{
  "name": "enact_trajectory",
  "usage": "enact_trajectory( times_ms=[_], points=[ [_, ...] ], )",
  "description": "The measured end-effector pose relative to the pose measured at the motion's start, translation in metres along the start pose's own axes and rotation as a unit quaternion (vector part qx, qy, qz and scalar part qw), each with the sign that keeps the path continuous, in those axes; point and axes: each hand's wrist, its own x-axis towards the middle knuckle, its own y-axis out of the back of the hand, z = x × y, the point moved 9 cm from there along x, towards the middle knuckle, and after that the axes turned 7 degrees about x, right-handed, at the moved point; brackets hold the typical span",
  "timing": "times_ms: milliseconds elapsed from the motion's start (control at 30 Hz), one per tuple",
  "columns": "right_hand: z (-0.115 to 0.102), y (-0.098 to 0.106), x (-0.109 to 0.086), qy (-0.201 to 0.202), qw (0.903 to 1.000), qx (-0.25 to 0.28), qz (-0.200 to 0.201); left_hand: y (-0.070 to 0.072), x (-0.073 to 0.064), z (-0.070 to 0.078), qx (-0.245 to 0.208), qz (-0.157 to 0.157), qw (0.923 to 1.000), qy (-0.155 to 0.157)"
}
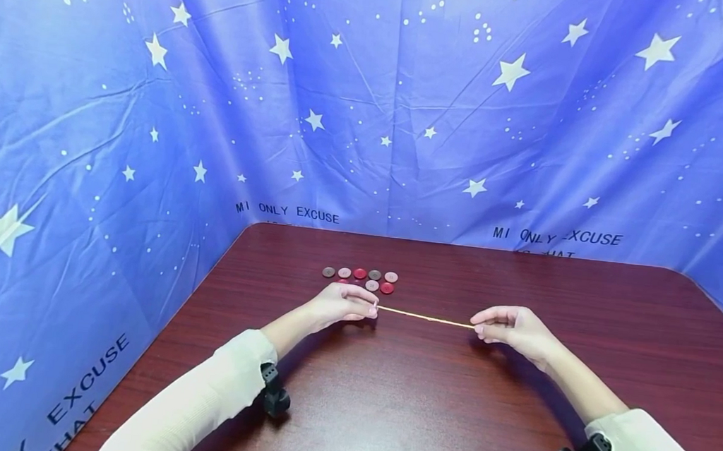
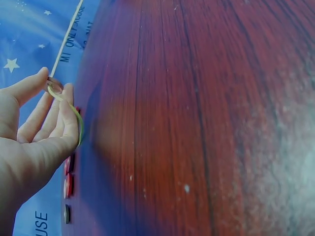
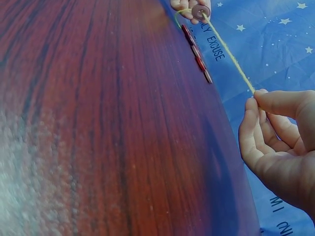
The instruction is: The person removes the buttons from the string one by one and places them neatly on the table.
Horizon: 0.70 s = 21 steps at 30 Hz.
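Observation:
My left hand [image 1: 344,303] pinches a brown button [image 3: 198,12] between thumb and fingertips, above the table. A yellow string [image 1: 426,318] runs through the button. From its far side the string stretches taut and nearly level to my right hand [image 1: 517,331], whose thumb and index finger pinch it. In the left wrist view, the string's loose tail [image 2: 80,123] curves down over the left fingers. Just beyond the left hand lie two rows of loose buttons [image 1: 360,273] in red, pink and brown, the nearer row partly hidden by that hand.
The dark red wooden table [image 1: 423,414] has a glossy top. A blue curtain [image 1: 358,112] with white stars and printed words hangs along its back and left side. Small black cameras [image 1: 275,392] are strapped at both sleeve cuffs.

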Motion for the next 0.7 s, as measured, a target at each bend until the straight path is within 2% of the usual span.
enact_trajectory(
  times_ms=[700],
  points=[
    [0.002,0.004,-0.003,0.005,1.0000,-0.002,0.006,0.024,-0.010,-0.008,-0.008,0.022,0.9997,0.008]
  ],
)
